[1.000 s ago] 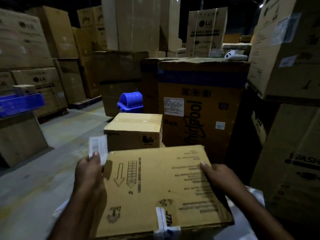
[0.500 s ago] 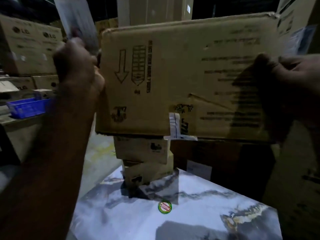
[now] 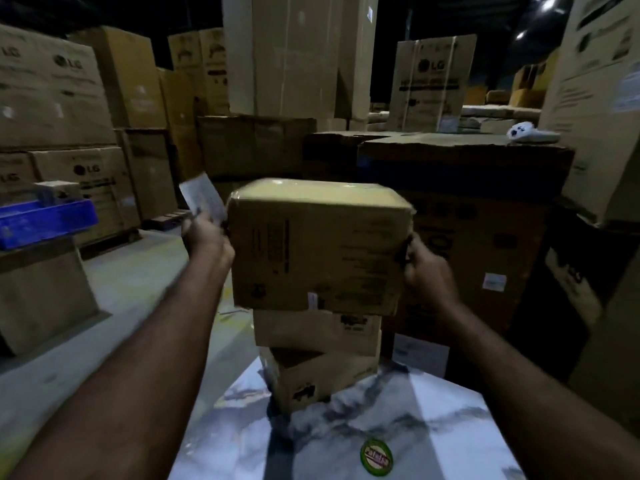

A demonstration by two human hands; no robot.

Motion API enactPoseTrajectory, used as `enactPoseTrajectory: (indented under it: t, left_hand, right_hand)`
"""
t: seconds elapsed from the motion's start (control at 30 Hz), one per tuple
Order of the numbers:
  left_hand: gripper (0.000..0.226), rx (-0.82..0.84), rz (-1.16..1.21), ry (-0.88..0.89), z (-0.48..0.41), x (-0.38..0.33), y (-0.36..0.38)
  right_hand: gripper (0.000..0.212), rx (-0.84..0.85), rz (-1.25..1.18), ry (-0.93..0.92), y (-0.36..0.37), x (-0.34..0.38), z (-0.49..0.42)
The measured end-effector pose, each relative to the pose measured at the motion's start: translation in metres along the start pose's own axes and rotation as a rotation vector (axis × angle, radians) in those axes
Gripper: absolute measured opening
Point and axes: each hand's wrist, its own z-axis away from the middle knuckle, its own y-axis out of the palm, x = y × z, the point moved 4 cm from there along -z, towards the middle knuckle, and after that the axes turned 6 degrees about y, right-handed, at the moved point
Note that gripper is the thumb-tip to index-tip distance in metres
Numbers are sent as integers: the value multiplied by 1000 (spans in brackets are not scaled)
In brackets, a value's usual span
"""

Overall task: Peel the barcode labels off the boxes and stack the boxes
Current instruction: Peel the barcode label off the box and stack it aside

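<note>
Stacking step: third box going onto the pile, its label already off.

Both grips carry the top box by its sides. Left grip bears on the left face with the peeled label pinched in its fingers. Right grip is curled round the right edge. The box sits over the middle box, which rests on the bottom box at the far edge of the desk. Can't tell if it's touching yet or just above. Next, I reckon: square it to the box below, set it down, let go, ditch the label. Count: 3 small boxes, 1 loose label. Bottom box looks skewed, so the pile may lean.
</note>
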Motion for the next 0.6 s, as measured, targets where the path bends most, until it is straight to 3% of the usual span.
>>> enactPoseTrajectory:
  t: [0.1,0.23,0.43,0.53,0.6]
  left_hand:
    - [12,-34,69,-107,-7,25,-38]
    - [26,6,116,-154,-12,28,-51]
    - [4,76,-192,-70,30,9,-89]
    - [12,158,-309,-46,63,18,-117]
    - [15,230,-423,-56,86,32,-135]
  right_hand:
    - [57,45,30,2,34,-16,8]
    - [48,-80,49,52,41,-25,15]
    - [21,-369,-52,10,32,-4,37]
    - [14,-287,-184,-62,36,27,58]
    - [9,-89,-265,-104,53,46,73]
